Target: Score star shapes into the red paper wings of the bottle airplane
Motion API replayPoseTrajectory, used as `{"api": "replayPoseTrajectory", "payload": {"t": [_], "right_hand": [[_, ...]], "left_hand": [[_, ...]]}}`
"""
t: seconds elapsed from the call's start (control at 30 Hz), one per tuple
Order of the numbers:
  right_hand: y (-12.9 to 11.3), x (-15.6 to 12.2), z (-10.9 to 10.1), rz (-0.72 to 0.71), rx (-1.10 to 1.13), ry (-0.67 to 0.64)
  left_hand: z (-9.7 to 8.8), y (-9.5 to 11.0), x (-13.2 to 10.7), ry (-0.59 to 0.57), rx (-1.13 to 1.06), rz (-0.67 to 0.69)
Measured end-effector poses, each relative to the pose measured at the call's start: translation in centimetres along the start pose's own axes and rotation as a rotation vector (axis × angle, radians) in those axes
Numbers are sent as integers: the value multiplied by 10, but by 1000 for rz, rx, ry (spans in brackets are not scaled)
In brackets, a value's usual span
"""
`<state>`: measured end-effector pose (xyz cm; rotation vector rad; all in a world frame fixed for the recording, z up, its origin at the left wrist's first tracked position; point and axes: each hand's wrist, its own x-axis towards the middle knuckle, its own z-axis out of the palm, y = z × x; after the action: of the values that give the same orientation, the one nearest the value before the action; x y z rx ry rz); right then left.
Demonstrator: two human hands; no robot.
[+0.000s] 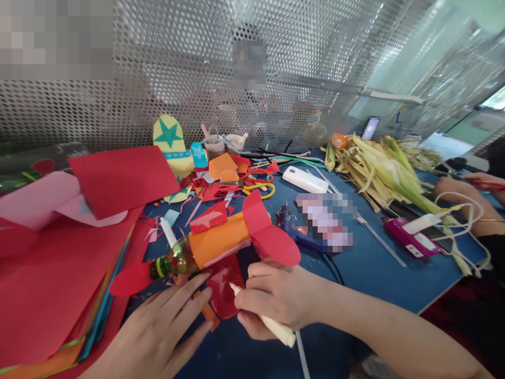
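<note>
A toy plane made from a green plastic bottle wrapped in orange paper lies on its side, its neck to the left. Red paper pieces stand out at its right end, and a red paper wing lies beneath it. My left hand rests beside the bottle neck with fingers spread, the fingertips reaching the wing's edge. In my right hand is a cream-coloured marker, its tip just over the red wing. The right knuckles are close to the red tail piece.
Stacked coloured paper covers the left side. Behind the bottle lie scissors, paper scraps and a starred yellow cutout. A blue glue gun, white case, corn husks and purple device lie rightward, near another person's hand.
</note>
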<state>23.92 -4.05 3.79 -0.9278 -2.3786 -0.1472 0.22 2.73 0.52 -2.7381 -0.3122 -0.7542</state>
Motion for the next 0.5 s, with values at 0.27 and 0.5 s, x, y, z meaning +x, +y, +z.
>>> {"api": "replayPoseTrajectory", "payload": {"t": [0.27, 0.5], "right_hand": [[4, -3, 7, 164, 255, 67], [14, 0, 12, 696, 774, -16]], "left_hand": [[-1, -1, 1, -40, -21, -21], [2, -1, -4, -13, -6, -16]]}}
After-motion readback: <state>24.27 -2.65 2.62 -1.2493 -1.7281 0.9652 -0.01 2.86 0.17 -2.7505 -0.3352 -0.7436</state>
